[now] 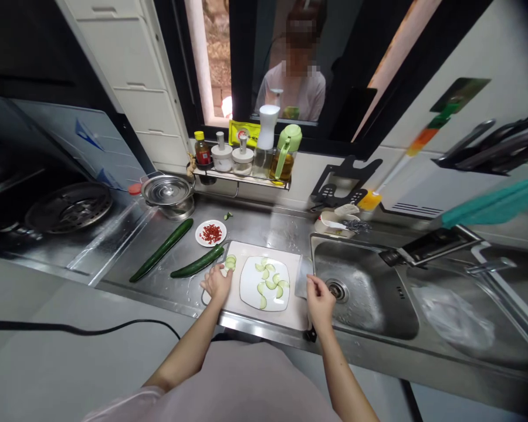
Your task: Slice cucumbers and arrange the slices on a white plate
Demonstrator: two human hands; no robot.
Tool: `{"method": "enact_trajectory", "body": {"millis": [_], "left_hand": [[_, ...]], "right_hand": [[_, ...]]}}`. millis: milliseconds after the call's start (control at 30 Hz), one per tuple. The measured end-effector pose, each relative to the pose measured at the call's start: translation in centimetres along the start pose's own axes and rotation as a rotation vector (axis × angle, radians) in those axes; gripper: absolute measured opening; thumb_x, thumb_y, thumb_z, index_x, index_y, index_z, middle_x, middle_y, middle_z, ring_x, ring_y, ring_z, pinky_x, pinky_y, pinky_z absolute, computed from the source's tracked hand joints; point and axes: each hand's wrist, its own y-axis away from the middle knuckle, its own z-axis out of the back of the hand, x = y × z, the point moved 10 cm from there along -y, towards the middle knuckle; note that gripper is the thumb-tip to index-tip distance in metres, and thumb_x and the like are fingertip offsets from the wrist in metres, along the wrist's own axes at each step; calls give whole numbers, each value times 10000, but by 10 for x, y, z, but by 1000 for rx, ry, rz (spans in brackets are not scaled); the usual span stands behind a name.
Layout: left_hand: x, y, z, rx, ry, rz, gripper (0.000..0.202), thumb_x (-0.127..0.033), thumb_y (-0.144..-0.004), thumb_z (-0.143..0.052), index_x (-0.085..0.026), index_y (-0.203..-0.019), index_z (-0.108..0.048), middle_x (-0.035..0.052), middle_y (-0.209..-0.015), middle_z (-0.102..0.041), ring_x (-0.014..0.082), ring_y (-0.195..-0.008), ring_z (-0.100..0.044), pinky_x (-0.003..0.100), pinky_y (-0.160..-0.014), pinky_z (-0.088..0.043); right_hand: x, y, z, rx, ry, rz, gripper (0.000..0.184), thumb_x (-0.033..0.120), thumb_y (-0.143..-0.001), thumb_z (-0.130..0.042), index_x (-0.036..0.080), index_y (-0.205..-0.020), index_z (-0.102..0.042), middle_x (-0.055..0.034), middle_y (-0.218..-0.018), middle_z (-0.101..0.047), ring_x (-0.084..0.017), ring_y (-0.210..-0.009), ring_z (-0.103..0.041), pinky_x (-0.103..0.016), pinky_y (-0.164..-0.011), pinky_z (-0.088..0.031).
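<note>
My left hand rests on the left part of a white cutting board, fingers curled beside a small pile of cucumber slices and the cut end of a cucumber. In my right hand is the handle of a cleaver, its blade upright at the board's right edge. A white square plate on the board carries several cucumber slices.
A second whole cucumber lies left on the steel counter, next to a small dish of chopped red chilli. A sink is right of the board, a pot lid and stove to the left. Bottles fill a rack behind.
</note>
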Motion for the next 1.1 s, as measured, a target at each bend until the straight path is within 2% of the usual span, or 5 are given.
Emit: {"method": "enact_trajectory", "body": {"millis": [400, 667, 867, 967, 1100], "left_hand": [[2, -4, -6, -23, -26, 4, 285, -353, -810, -546, -246, -1064, -621, 112, -1114, -603, 314, -1098, -506, 458, -906, -317], [-16, -6, -4, -11, 126, -68, 184, -255, -810, -539, -241, -959, -646, 57, -965, -698, 257, -1058, -549, 423, -921, -300], [-38, -4, 9, 58, 344, -113, 186, -336, -769, -600, -223, -900, -666, 24, -855, -711, 210, -875, -619, 433, -933, -332], [-59, 1, 11, 171, 502, -162, 212, -340, -729, -628, -197, -879, -672, 27, -819, -703, 175, -782, -629, 393, -895, -401], [-93, 16, 18, 364, 801, -253, 198, -298, -666, -649, -166, -814, -664, 34, -773, -680, 140, -705, -610, 289, -734, -479]], "right_hand": [[-15, 10, -20, 115, 24, -10, 446, 515, -802, -504, 136, -898, -719, -51, -676, -666, -134, -544, -519, -250, -547, -439], [-9, 12, -35, 178, 12, -10, 420, 494, -806, -499, 148, -911, -713, -50, -701, -679, -146, -574, -550, -265, -581, -462], [20, 6, -47, 211, -12, 21, 414, 486, -816, -485, 152, -911, -710, -68, -760, -700, -153, -603, -561, -269, -599, -460], [41, 0, -58, 246, -15, 50, 390, 465, -820, -486, 158, -918, -706, -62, -780, -698, -146, -612, -552, -269, -617, -458], [81, -6, -74, 324, -20, 155, 315, 411, -831, -505, 179, -926, -697, -46, -795, -668, -138, -637, -541, -265, -647, -451]]}}
